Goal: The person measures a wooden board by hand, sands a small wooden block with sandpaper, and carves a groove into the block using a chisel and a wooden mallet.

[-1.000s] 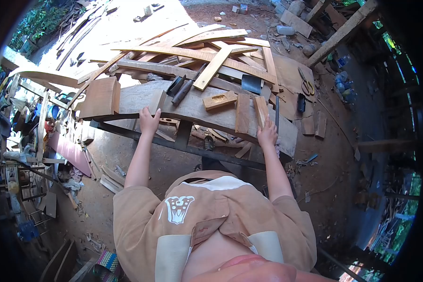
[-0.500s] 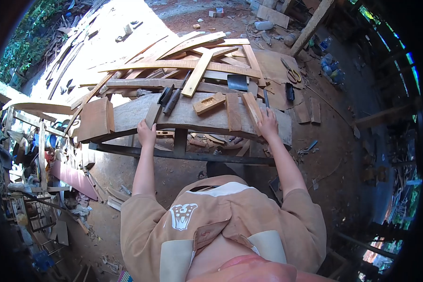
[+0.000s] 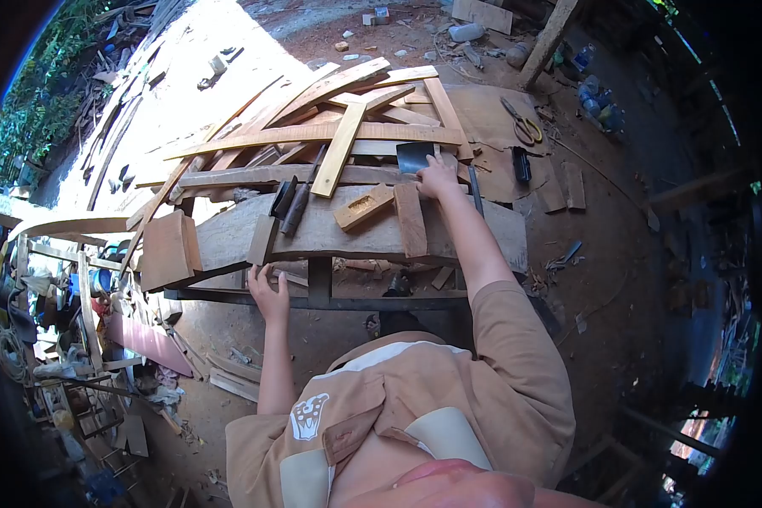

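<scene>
My right hand (image 3: 438, 179) reaches across the thick curved timber (image 3: 347, 224), its fingers closed at the right edge of a thin dark sheet (image 3: 413, 157). How firmly they grip is hard to see. My left hand (image 3: 269, 296) is in front of the timber, fingers apart and holding nothing. Just above it lies a wooden bar (image 3: 263, 240) with a dark part (image 3: 284, 197) at its far end. Beside that is a dark-handled tool (image 3: 295, 212). A hollowed wooden block (image 3: 364, 207) and a short wooden piece (image 3: 411, 222) lie between my hands.
Behind the timber, loose boards (image 3: 313, 133) lie in a pile. A squared block (image 3: 168, 251) sits at the timber's left end. Yellow-handled scissors (image 3: 522, 123) and a black object (image 3: 521, 165) are at the right. A post (image 3: 550, 46) stands behind them.
My right hand has left the wooden strip at the timber's front and moved forward to the dark sheet. My left hand has let go of the wooden bar and drawn back towards me.
</scene>
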Demonstrator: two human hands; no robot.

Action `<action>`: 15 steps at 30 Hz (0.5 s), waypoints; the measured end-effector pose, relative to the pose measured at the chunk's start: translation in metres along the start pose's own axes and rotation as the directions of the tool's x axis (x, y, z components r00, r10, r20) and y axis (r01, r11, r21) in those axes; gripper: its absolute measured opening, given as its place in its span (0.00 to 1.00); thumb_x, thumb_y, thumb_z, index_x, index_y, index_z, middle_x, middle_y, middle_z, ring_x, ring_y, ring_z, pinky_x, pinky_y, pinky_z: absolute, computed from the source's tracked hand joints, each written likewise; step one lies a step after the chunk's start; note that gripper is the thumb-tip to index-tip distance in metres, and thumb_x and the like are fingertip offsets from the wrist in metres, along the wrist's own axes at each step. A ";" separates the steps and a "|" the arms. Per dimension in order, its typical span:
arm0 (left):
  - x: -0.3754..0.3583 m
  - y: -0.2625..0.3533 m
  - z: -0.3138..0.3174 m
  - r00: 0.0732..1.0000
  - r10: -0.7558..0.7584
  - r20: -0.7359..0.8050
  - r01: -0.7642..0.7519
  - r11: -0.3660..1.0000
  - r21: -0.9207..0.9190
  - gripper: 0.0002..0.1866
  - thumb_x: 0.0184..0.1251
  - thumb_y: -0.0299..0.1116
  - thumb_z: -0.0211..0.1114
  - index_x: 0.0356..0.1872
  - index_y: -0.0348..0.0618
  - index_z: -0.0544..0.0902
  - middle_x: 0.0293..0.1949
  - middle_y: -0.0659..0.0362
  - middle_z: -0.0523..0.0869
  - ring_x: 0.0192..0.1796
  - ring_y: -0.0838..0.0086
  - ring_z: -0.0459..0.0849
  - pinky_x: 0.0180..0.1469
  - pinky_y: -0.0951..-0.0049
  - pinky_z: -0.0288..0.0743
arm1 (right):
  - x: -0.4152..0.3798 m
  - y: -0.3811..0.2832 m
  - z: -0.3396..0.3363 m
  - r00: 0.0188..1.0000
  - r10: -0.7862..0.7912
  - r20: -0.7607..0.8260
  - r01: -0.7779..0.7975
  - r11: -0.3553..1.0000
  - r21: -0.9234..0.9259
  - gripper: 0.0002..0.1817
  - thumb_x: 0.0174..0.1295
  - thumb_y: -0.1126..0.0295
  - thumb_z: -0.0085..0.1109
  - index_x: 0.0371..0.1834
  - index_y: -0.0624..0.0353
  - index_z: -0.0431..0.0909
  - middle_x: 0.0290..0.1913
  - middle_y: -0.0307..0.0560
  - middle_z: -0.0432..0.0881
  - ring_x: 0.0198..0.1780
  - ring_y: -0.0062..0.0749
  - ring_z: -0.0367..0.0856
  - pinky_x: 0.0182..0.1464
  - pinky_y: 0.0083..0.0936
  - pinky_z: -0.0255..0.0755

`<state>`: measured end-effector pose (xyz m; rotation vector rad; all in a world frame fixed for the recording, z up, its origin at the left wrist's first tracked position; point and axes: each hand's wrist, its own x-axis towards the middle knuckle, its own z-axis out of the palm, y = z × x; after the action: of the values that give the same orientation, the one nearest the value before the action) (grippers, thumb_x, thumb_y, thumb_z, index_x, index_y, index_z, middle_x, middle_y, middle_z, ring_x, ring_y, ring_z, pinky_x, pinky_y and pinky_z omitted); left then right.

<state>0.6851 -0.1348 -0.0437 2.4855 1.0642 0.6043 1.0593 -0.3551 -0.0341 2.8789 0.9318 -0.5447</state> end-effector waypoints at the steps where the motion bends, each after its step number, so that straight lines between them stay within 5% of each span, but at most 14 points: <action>1: -0.009 0.005 -0.001 0.999 -0.036 0.009 0.036 0.998 -0.051 0.21 0.55 0.35 0.64 0.48 0.38 0.74 0.58 0.44 0.66 0.62 0.52 0.62 0.62 0.59 0.57 | 0.003 0.002 0.000 0.998 0.016 0.054 -0.018 0.999 0.037 0.20 0.55 0.53 0.54 0.51 0.40 0.76 0.70 0.48 0.52 0.71 0.43 0.45 0.63 0.52 0.54; 5: -0.024 0.014 0.005 0.994 -0.099 0.051 0.107 0.973 -0.205 0.13 0.55 0.32 0.63 0.41 0.38 0.78 0.55 0.46 0.71 0.60 0.55 0.66 0.61 0.61 0.58 | 0.016 0.013 0.008 1.000 -0.011 0.011 0.010 1.000 0.025 0.20 0.55 0.51 0.54 0.49 0.44 0.77 0.65 0.49 0.59 0.68 0.41 0.53 0.62 0.47 0.58; 8: -0.018 0.025 0.008 0.997 -0.054 0.046 0.064 0.968 -0.244 0.10 0.56 0.31 0.62 0.38 0.38 0.79 0.51 0.49 0.75 0.58 0.57 0.69 0.60 0.61 0.60 | 0.022 0.019 0.006 0.994 -0.072 -0.080 0.085 0.981 0.175 0.19 0.56 0.51 0.53 0.42 0.51 0.80 0.50 0.48 0.72 0.56 0.39 0.69 0.55 0.35 0.66; 15: 0.011 0.063 0.021 0.992 0.071 0.101 -0.035 0.946 -0.322 0.08 0.58 0.30 0.60 0.37 0.39 0.79 0.47 0.51 0.78 0.52 0.61 0.75 0.56 0.66 0.65 | 0.018 0.022 -0.006 0.996 -0.089 0.007 0.085 0.975 0.205 0.24 0.61 0.44 0.42 0.44 0.48 0.81 0.64 0.54 0.62 0.67 0.44 0.55 0.64 0.36 0.56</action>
<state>0.7401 -0.1705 -0.0279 2.2406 0.7886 0.5940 1.0874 -0.3618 -0.0355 3.0191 1.0630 -0.7095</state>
